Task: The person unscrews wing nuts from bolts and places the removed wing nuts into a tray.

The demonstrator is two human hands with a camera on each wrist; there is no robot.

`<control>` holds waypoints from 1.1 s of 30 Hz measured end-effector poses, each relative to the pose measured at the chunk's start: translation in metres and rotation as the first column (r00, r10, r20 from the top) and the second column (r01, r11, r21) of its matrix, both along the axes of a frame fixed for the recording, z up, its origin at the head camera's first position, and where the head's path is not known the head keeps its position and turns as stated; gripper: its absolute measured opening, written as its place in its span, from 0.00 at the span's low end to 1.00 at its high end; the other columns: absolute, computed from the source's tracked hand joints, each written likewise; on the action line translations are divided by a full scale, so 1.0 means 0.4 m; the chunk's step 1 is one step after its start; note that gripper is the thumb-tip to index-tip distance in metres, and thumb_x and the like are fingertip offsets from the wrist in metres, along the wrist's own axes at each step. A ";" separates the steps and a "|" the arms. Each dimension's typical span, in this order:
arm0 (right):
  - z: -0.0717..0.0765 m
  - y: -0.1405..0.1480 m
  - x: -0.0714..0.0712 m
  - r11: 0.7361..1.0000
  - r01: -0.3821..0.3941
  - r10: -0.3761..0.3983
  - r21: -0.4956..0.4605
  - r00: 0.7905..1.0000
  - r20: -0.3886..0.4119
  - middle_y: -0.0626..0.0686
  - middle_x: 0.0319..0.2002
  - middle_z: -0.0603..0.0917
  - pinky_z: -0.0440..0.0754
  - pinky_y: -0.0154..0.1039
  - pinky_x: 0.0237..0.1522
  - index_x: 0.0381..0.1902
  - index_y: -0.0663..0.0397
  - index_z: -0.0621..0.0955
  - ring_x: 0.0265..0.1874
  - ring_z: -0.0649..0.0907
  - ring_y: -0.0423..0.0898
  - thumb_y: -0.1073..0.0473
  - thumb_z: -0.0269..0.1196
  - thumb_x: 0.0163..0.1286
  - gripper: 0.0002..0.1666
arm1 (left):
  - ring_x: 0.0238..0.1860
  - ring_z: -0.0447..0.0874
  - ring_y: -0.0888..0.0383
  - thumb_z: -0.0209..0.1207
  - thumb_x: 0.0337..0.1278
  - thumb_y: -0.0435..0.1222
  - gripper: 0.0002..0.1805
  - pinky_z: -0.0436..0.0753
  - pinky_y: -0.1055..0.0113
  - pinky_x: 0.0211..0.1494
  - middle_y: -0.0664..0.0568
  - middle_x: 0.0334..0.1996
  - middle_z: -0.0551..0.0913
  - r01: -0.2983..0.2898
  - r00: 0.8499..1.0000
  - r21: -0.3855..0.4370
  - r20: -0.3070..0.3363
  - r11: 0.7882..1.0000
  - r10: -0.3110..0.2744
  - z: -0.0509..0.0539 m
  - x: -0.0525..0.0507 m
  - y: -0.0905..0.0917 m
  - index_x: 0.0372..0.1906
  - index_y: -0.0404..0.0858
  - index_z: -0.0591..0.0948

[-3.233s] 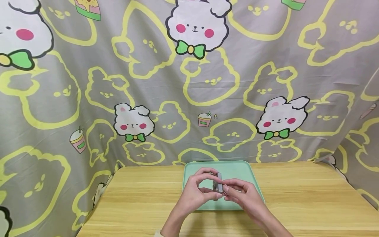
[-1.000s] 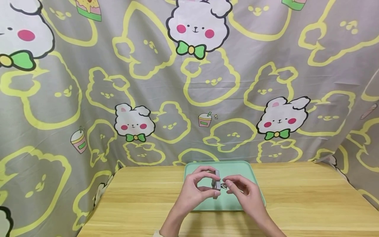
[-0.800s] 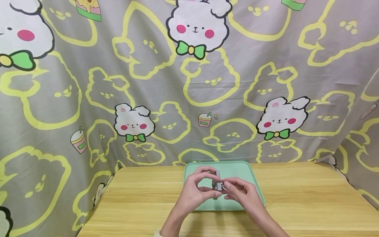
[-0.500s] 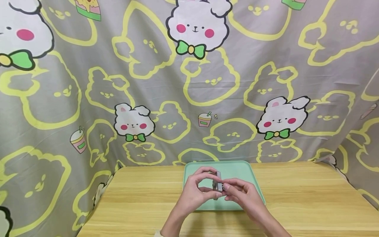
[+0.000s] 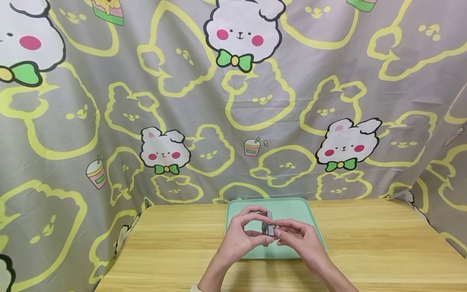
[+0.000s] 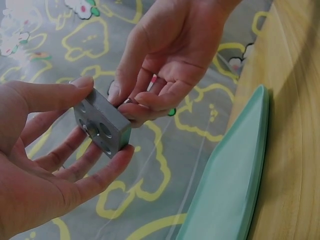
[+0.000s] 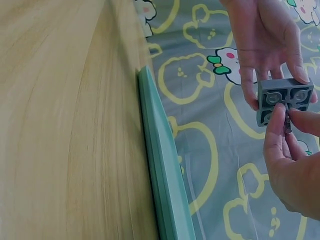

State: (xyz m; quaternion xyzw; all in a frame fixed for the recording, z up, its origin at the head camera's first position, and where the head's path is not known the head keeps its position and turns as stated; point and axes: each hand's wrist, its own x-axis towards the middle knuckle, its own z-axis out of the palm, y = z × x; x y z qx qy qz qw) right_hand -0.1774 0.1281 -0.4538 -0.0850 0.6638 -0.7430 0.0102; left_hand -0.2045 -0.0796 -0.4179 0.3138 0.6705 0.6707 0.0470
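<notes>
My left hand (image 5: 238, 233) holds a grey square block (image 6: 102, 122) by its edges, thumb on one side and fingertips on the other. One face, in the left wrist view, has round holes; the opposite face, in the right wrist view, has round recesses with walls between them. At the middle of that recessed face, my right hand (image 7: 295, 155) pinches a small slim metal piece (image 7: 288, 125) between thumb and fingers. Fingers hide most of this piece, so its kind cannot be made out. Both hands are above a mint-green tray (image 5: 292, 209).
The tray lies on a light wooden table (image 5: 175, 243), near its back edge. Behind and at both sides hangs a grey curtain (image 5: 219, 109) printed with yellow outlines and white rabbits.
About a second ago the right fingers were farther from the block, with shiny metal showing in the gap. They have since moved left, close against it. The left hand stays nearly still.
</notes>
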 end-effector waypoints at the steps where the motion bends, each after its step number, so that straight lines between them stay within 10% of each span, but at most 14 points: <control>1: 0.000 -0.001 0.000 1.000 0.005 -0.005 0.000 1.000 -0.009 0.58 0.45 0.88 0.90 0.46 0.46 0.58 0.74 0.79 0.39 0.89 0.48 0.63 0.67 0.72 0.23 | 0.56 0.79 0.50 0.75 0.47 0.23 0.17 0.92 0.52 0.42 0.44 0.58 0.77 0.000 1.000 0.000 0.000 1.000 0.000 0.000 0.000 0.000 0.46 0.31 0.88; 8: -0.001 -0.012 0.004 0.998 0.060 -0.055 0.035 0.991 -0.118 0.56 0.43 0.87 0.91 0.45 0.42 0.51 0.73 0.81 0.40 0.89 0.47 0.67 0.69 0.69 0.16 | 0.56 0.79 0.49 0.75 0.47 0.22 0.17 0.91 0.52 0.43 0.45 0.58 0.77 -0.002 1.000 0.001 0.007 1.000 0.002 0.002 -0.001 -0.002 0.45 0.32 0.88; 18: -0.010 -0.029 0.008 0.979 0.173 -0.122 0.107 0.921 -0.370 0.58 0.44 0.86 0.90 0.40 0.45 0.42 0.63 0.85 0.44 0.88 0.44 0.72 0.71 0.64 0.09 | 0.57 0.78 0.50 0.74 0.48 0.22 0.17 0.91 0.53 0.46 0.45 0.58 0.77 0.004 1.000 0.013 0.019 1.000 -0.005 0.005 -0.002 -0.007 0.46 0.32 0.88; 25: -0.024 -0.029 0.006 0.969 0.214 -0.098 0.123 0.792 -0.603 0.57 0.44 0.86 0.89 0.36 0.45 0.40 0.55 0.86 0.46 0.87 0.46 0.78 0.69 0.63 0.15 | 0.59 0.77 0.50 0.73 0.49 0.21 0.18 0.91 0.53 0.48 0.45 0.59 0.77 0.013 0.999 0.022 0.044 1.000 -0.014 0.006 -0.003 -0.008 0.47 0.32 0.87; 33: -0.041 -0.027 -0.016 0.970 0.228 -0.060 0.079 0.548 -0.835 0.61 0.42 0.85 0.87 0.33 0.49 0.38 0.61 0.85 0.43 0.86 0.50 0.92 0.68 0.46 0.27 | 0.61 0.76 0.50 0.73 0.48 0.21 0.18 0.89 0.54 0.52 0.44 0.59 0.77 0.007 0.998 0.045 0.059 0.999 -0.009 0.006 -0.006 -0.012 0.47 0.31 0.87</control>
